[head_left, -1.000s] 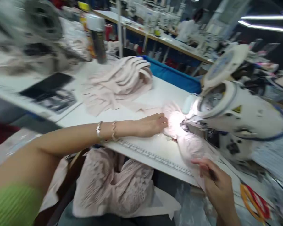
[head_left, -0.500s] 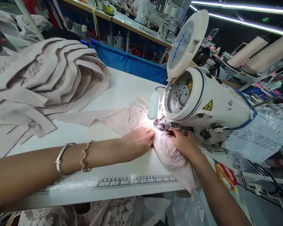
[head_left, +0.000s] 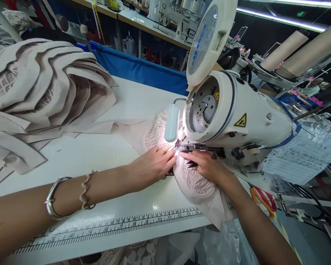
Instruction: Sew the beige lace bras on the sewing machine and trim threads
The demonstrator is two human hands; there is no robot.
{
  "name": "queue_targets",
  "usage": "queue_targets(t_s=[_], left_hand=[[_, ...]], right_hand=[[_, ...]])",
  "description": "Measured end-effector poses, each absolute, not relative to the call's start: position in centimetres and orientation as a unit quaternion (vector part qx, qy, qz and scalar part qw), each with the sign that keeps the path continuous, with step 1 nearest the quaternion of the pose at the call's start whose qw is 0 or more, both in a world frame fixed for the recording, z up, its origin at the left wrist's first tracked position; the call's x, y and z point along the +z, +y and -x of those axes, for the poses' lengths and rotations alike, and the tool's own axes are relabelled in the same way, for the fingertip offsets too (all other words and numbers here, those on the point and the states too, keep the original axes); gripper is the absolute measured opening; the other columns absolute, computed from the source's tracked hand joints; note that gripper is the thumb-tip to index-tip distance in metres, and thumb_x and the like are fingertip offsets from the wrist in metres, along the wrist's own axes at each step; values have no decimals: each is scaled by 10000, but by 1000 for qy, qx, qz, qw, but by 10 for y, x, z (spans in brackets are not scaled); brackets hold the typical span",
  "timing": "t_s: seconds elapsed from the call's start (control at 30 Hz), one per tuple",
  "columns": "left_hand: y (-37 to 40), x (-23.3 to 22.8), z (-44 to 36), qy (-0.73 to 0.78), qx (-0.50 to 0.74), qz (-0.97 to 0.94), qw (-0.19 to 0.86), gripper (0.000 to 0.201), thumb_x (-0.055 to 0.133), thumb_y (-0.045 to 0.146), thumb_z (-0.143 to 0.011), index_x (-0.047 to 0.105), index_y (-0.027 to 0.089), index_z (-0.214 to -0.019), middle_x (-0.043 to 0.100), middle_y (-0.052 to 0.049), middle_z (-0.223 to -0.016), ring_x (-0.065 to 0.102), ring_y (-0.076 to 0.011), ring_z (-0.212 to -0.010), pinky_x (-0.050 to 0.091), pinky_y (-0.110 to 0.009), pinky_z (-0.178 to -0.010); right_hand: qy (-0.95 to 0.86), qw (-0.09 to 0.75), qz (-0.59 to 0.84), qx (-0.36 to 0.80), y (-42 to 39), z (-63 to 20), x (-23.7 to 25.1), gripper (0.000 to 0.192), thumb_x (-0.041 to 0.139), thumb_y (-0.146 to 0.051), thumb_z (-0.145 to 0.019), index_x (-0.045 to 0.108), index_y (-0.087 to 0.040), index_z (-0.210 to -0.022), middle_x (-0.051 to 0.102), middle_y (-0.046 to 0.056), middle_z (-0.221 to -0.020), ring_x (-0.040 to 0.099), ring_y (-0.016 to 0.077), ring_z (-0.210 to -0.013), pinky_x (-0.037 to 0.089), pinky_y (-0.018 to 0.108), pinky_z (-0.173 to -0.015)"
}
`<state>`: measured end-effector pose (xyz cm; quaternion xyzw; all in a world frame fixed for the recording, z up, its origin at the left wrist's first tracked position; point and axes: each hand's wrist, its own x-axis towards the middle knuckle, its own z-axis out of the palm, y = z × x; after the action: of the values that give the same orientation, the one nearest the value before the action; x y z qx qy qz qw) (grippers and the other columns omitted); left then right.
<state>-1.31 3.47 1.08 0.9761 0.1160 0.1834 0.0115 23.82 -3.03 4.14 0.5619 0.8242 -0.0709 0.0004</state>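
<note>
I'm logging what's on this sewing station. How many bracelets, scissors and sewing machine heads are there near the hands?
Bracelets on the left wrist: 2, silver bangle and wavy bracelet
Orange-and-red scissors: 1
Sewing machine at the hands: 1
Total: 4

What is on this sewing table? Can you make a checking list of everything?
Surface: white table with a printed ruler along its front edge.
Job's things: pale lace piece under the sewing machine, lit by its lamp.
Clutter: stack of beige fabric pieces; orange-handled scissors; paper sheet.
Grippers: left hand and right hand both press flat on the lace by the needle; bracelets on the left wrist.
Cables: black cable at right.
Surroundings: more machines on benches behind; blue cloth.
</note>
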Motion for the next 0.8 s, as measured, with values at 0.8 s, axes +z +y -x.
queue_targets(t_s=[0.8], left_hand=[[73,10,16,86,230,-964,101,293,406,81,-1000,665,203,-1062,734,-73,-963,619,-229,-968,441,-398,-902]], right_hand=[[793,1,-607,-56,-37,-215,45,414,481,-48,-834,669,-253,-1139,760,30,-987,670,192,-896,453,252,-736]])
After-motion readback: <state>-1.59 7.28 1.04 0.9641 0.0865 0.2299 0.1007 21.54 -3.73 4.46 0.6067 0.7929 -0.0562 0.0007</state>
